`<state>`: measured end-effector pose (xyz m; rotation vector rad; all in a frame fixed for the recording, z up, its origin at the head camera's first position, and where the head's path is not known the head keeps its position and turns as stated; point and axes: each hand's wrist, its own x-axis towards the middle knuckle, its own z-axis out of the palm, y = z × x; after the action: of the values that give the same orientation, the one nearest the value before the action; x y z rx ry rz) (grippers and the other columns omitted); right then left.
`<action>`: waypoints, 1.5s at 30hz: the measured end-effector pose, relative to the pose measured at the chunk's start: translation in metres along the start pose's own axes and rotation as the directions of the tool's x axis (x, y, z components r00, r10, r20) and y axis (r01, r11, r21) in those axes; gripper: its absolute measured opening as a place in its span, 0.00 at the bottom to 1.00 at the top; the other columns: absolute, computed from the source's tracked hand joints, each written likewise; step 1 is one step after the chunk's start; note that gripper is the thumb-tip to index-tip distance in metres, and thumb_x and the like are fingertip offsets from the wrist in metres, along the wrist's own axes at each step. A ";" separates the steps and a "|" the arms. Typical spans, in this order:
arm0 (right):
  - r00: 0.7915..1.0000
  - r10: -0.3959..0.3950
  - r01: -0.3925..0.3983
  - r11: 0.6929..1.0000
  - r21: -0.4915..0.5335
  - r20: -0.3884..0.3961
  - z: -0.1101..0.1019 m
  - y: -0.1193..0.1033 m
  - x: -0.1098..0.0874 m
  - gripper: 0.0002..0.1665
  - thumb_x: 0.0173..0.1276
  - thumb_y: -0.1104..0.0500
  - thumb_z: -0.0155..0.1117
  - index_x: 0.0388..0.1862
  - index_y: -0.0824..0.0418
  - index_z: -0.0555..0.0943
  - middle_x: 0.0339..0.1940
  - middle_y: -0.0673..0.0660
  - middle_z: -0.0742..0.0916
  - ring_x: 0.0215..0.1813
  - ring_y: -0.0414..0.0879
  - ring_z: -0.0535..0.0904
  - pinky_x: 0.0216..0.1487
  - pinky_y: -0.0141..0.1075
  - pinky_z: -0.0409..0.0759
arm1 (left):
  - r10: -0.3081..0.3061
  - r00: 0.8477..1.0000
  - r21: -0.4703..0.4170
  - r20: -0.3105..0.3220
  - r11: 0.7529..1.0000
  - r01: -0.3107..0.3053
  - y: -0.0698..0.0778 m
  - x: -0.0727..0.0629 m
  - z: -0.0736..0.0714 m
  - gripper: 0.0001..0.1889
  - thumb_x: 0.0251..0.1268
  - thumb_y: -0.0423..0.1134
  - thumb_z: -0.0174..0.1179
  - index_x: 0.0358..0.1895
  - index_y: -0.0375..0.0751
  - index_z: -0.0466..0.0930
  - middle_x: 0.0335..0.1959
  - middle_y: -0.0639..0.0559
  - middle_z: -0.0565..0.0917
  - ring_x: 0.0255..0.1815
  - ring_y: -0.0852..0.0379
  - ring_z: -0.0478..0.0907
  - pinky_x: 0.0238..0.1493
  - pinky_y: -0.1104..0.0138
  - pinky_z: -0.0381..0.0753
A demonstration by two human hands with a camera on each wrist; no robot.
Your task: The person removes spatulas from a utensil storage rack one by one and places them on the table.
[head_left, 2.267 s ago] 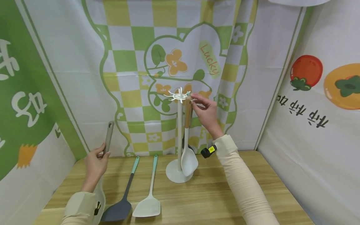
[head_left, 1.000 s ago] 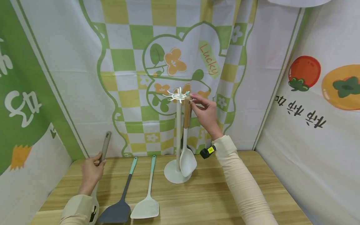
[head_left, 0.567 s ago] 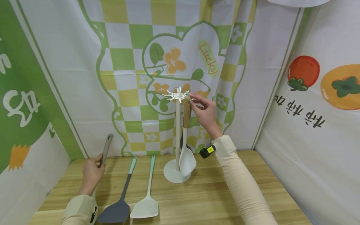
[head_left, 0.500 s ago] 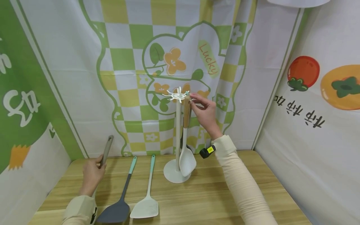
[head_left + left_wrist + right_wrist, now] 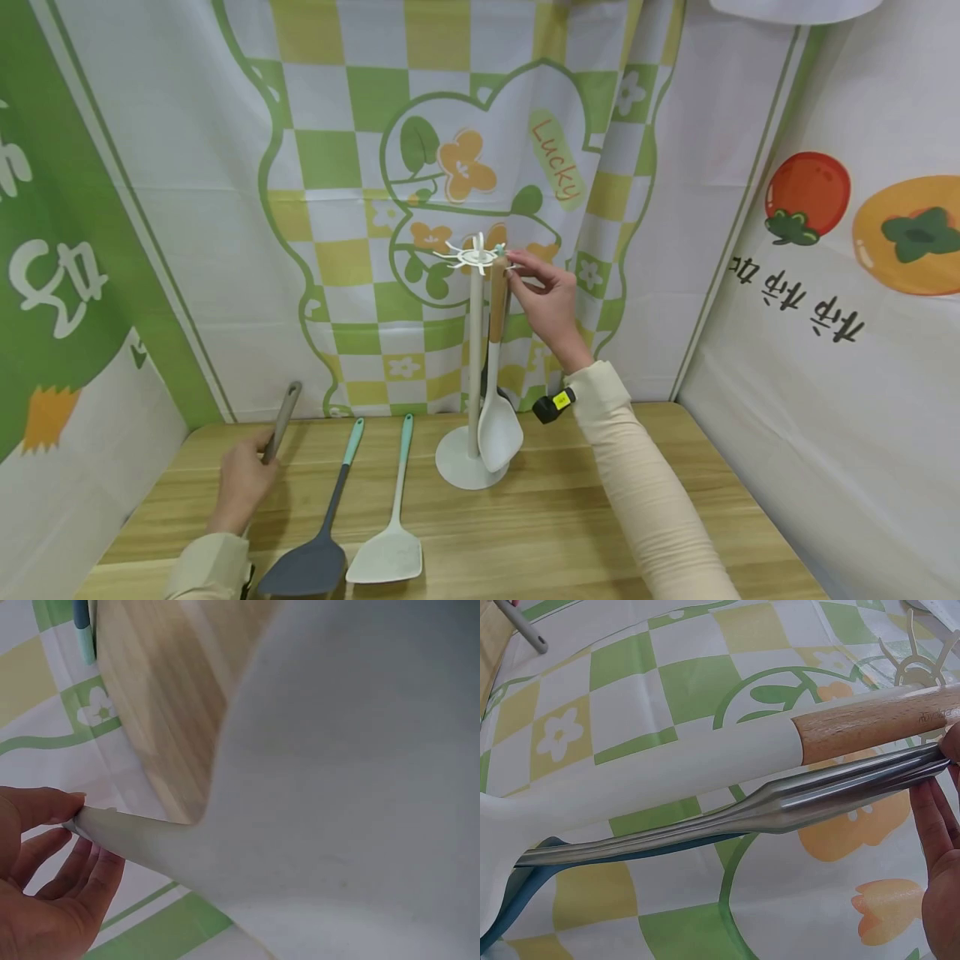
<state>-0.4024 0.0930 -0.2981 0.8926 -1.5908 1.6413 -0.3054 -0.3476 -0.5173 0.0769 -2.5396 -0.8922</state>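
Observation:
My left hand (image 5: 243, 483) pinches the grey handle (image 5: 282, 422) of a spatula at the table's left side. Its broad pale grey blade (image 5: 345, 787) fills much of the left wrist view. At the top of a white utensil rack (image 5: 476, 350), my right hand (image 5: 551, 304) pinches the end of a metal-handled utensil (image 5: 840, 796). Beside that handle hangs a white spoon-like utensil (image 5: 500, 433) with a wooden grip (image 5: 870, 727). Behind the metal handle runs a dark blue utensil (image 5: 592, 859), partly hidden. The metal utensil's head is hidden by the white one.
On the wooden table (image 5: 585, 533), left of the rack, lie a dark grey spatula (image 5: 307, 567) and a pale one (image 5: 390, 554), both with mint handle ends. A checkered curtain (image 5: 360, 167) hangs right behind the table. White hooks (image 5: 457, 257) spread around the rack's top.
My left hand has come down toward the table with the grey-handled spatula, whose handle end sits lower than before. My right hand has stayed at the rack's top, still pinching the metal handle.

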 end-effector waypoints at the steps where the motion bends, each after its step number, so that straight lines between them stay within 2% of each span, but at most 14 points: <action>1: 1.000 0.002 -0.002 1.000 -0.002 0.000 0.000 0.000 0.000 0.15 0.65 0.76 0.67 0.51 0.76 0.84 0.55 0.72 0.86 0.41 0.38 0.87 0.47 0.33 0.88 | -0.007 1.000 0.008 0.005 1.000 0.007 0.000 -0.001 0.000 0.25 0.55 0.23 0.60 0.59 0.19 0.76 0.46 0.22 0.83 0.45 0.24 0.80 0.36 0.47 0.81; 8: 1.000 0.015 -0.015 1.000 -0.011 0.003 0.000 -0.001 0.001 0.16 0.64 0.79 0.65 0.51 0.78 0.83 0.56 0.74 0.85 0.41 0.38 0.87 0.47 0.31 0.88 | -0.042 0.998 0.050 0.042 0.998 0.040 -0.005 -0.004 0.000 0.23 0.54 0.24 0.58 0.56 0.19 0.79 0.48 0.24 0.84 0.49 0.21 0.78 0.43 0.41 0.81; 15: 1.000 0.015 -0.015 1.000 -0.014 0.002 0.004 -0.027 -0.002 0.14 0.64 0.79 0.64 0.49 0.82 0.82 0.54 0.77 0.84 0.40 0.36 0.86 0.46 0.30 0.88 | -0.045 0.994 0.078 0.099 0.996 0.037 -0.008 -0.002 0.000 0.23 0.55 0.25 0.59 0.56 0.19 0.78 0.51 0.24 0.82 0.53 0.20 0.76 0.51 0.37 0.79; 17: 1.000 0.008 -0.008 1.000 -0.012 0.004 0.004 -0.028 -0.002 0.14 0.64 0.79 0.64 0.49 0.82 0.82 0.54 0.78 0.84 0.40 0.36 0.86 0.46 0.30 0.88 | -0.033 0.992 0.081 0.118 0.996 0.023 -0.008 -0.002 0.000 0.22 0.55 0.25 0.59 0.56 0.19 0.79 0.51 0.23 0.82 0.54 0.20 0.76 0.52 0.37 0.79; 23: 1.000 0.010 -0.010 1.000 -0.010 0.012 0.004 -0.027 -0.001 0.14 0.65 0.78 0.64 0.50 0.82 0.82 0.55 0.78 0.83 0.40 0.36 0.86 0.47 0.30 0.88 | 0.012 0.989 0.086 0.148 0.996 -0.024 -0.012 -0.001 0.001 0.19 0.51 0.24 0.60 0.49 0.20 0.83 0.45 0.24 0.84 0.47 0.23 0.80 0.45 0.40 0.82; 33: 1.000 0.010 -0.010 1.000 0.000 0.013 0.005 -0.028 -0.001 0.14 0.65 0.79 0.64 0.49 0.82 0.82 0.54 0.78 0.83 0.40 0.35 0.86 0.47 0.31 0.88 | -0.032 0.974 0.121 0.223 0.993 0.005 -0.016 0.003 0.001 0.21 0.45 0.23 0.60 0.48 0.19 0.83 0.44 0.24 0.85 0.47 0.23 0.80 0.44 0.42 0.83; 40: 1.000 0.005 -0.005 1.000 0.001 0.018 0.004 -0.029 0.000 0.14 0.64 0.79 0.64 0.49 0.82 0.82 0.54 0.78 0.84 0.40 0.36 0.86 0.47 0.30 0.87 | -0.029 0.973 0.128 0.229 0.992 0.000 -0.017 0.004 0.000 0.21 0.42 0.24 0.61 0.46 0.20 0.84 0.42 0.25 0.85 0.43 0.26 0.81 0.41 0.44 0.83; 45: 1.000 0.012 -0.011 1.000 -0.007 0.021 0.001 -0.012 0.001 0.14 0.64 0.79 0.64 0.50 0.80 0.82 0.54 0.77 0.84 0.41 0.37 0.86 0.47 0.31 0.88 | -0.020 0.975 0.124 0.222 0.992 -0.008 -0.018 0.005 0.000 0.21 0.41 0.23 0.64 0.44 0.18 0.84 0.42 0.24 0.85 0.44 0.23 0.80 0.44 0.41 0.83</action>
<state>-0.3933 0.0919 -0.2907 0.9012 -1.6179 1.6380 -0.3115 -0.3628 -0.5263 0.0236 -2.8042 -0.7821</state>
